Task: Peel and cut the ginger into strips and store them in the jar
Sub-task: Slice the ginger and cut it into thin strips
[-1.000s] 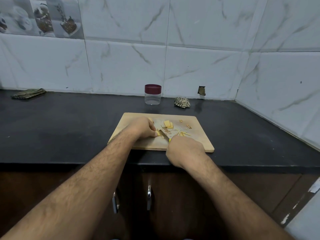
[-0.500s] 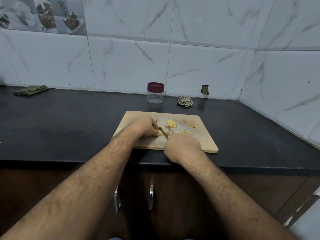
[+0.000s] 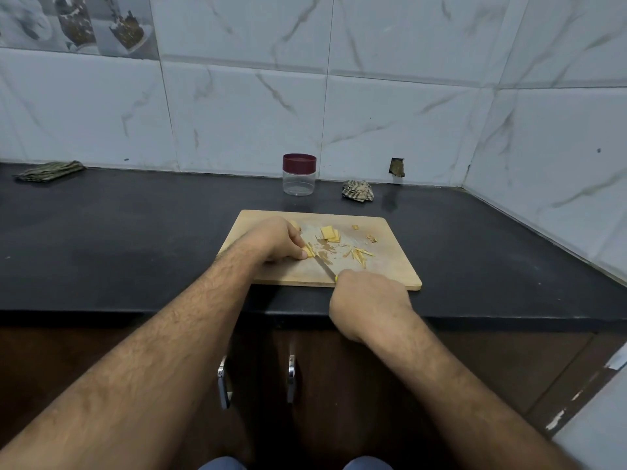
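The right hand [image 3: 368, 296] is closed around the knife [image 3: 326, 269]; only a bit of yellow handle shows at the knuckles, and the blade runs up and left toward the ginger. The left hand [image 3: 274, 244] has its fingers curled down and pins a small ginger piece [image 3: 309, 251] on the cutting board [image 3: 390, 266], the fingertips just beside the blade. I judge the step is slicing this piece into strips. To do it well, the fingertips should stay tucked back behind the knuckles, and the blade should come down straight and close to the last cut, so the strips are thin and even. The piece is small now, so the grip has little room and a slip is the danger.

Further out on the board lie some flat ginger slices [image 3: 329, 233] waiting their turn, and to the right a loose heap of cut strips [image 3: 360, 255]. Peel scraps [image 3: 372, 238] sit near the far right part.

The board's near edge lies almost at the front edge of the counter [image 3: 135, 239], and the knife hand hangs over that edge. Pushing strips forward could drop them. Behind the board, apart from it, stands the jar [image 3: 299, 175] with its red lid on, and a crumpled cloth [image 3: 358, 191] beside it. The dark counter to the left and right gives free room.
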A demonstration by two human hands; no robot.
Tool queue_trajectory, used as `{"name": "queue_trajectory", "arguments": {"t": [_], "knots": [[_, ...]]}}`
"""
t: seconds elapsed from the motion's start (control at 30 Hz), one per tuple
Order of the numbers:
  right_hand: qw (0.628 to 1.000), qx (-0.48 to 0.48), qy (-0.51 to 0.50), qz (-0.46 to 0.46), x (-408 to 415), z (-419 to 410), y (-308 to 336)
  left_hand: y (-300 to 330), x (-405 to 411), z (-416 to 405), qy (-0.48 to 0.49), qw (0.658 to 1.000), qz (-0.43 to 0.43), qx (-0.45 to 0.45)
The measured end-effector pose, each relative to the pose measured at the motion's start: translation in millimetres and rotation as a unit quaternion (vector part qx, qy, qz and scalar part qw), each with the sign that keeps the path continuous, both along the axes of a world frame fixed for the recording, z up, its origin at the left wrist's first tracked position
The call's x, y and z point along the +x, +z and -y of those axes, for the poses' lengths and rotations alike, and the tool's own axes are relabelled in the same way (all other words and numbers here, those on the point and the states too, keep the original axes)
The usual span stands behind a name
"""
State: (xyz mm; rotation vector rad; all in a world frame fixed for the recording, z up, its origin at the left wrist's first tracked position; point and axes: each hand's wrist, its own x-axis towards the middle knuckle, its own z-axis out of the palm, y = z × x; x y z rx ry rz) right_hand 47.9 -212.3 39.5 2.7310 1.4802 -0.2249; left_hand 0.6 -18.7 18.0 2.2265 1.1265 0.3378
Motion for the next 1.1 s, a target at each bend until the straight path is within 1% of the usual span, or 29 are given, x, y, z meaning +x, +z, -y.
{"name": "queue_trajectory", "arguments": {"t": [0.13,0.27,0.5,1.1], "knots": [[1.000,0.030,0.001,-0.005,3,2,6,0,0,0,0.007,1.000,0.009,-0.020],[0.999,0.044,0.001,-0.014,3,-9,9,-1,0,1,0.010,1.000,0.007,-0.008],[0.999,0.044,-0.001,-0.015,1,-29,2,-7,1,-2,0.010,0.999,-0.001,0.031],[0.999,0.042,-0.009,-0.014,2,-41,1,-7,1,-3,0.016,0.999,0.000,0.031]]}}
